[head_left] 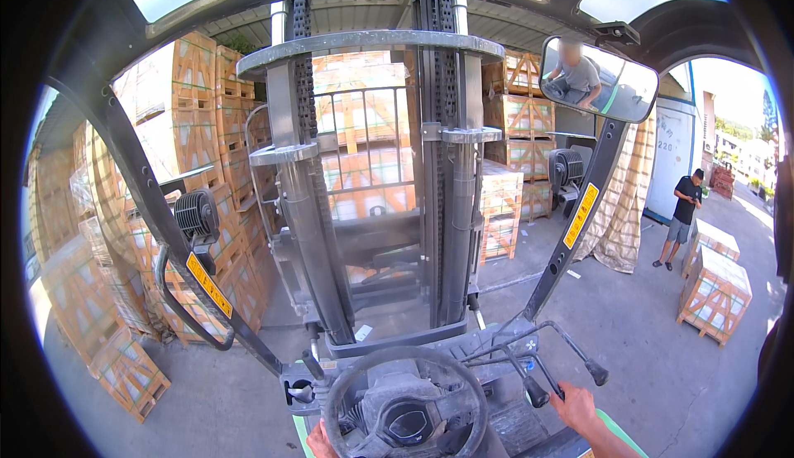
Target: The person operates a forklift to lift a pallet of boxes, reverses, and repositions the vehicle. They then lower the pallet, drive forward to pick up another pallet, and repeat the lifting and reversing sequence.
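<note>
A black steering wheel (337, 392) stands low in the middle of the head view. My left hand (318, 441) is closed at the lower left of its rim, partly cut off by the picture's edge. To the right of the wheel, my right hand (576, 410) is wrapped round a control lever (548, 373), its fingers near the top. Two more levers with black knobs stand beside it, one knob (536, 393) to the left and another knob (596, 372) to the right. Ahead rises the forklift's mast (453, 210) with its chains.
Stacked wooden crates (194, 86) line the left, and more crates (372, 181) show behind the mast. A person (685, 210) stands on the right near two low crates (718, 292). A mirror (608, 86) hangs upper right; a curtain (622, 210) hangs beside a white door (672, 156).
</note>
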Demonstrator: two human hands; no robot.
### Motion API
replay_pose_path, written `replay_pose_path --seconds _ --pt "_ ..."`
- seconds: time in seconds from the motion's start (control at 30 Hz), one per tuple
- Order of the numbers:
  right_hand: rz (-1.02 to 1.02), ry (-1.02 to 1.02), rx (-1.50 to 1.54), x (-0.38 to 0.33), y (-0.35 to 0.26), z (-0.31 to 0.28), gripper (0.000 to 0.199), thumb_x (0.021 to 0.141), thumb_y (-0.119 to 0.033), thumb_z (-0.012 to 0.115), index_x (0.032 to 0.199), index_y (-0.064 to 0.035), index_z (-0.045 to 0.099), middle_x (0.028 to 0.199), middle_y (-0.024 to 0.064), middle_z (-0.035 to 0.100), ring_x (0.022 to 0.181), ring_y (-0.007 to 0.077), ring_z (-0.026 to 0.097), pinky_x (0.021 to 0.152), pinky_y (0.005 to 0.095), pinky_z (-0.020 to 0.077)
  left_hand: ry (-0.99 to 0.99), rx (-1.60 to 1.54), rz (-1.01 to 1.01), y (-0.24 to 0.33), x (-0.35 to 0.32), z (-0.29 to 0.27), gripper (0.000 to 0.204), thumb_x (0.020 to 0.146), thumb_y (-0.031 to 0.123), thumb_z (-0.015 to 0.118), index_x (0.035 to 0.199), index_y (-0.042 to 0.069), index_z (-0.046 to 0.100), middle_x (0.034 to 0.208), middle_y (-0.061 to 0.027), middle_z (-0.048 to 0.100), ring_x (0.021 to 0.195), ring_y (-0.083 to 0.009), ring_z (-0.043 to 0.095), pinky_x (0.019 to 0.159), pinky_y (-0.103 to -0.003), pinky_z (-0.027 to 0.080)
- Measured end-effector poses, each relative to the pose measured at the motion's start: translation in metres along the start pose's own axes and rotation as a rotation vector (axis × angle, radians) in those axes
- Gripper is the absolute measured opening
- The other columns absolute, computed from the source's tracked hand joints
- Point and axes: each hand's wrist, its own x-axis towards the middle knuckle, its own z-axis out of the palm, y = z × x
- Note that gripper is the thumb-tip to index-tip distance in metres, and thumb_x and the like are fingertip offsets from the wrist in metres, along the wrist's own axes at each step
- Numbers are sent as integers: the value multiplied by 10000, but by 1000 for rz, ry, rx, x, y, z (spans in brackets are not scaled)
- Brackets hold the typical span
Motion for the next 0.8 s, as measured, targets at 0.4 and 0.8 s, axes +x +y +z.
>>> replay_pose_path --seconds 0.4,0.8 --pt "-10 19 -44 -14 -1 3 432 937 -412 684 1132 -27 691 917 254 740 896 490 706 825 564 549 0 -16 -12 -3 0 -1 316 971 213 591 792 -42 646 589 -129 574 544 -161 526 535 -407 439" --pt "11 -10 2 -18 -1 3 449 936 -397 688 1159 -8 692 903 251 743 891 479 713 827 554 553 -11 -28 -22 0 0 -5 338 990 220 577 779 -38 628 578 -93 558 560 -140 498 534 -400 432"
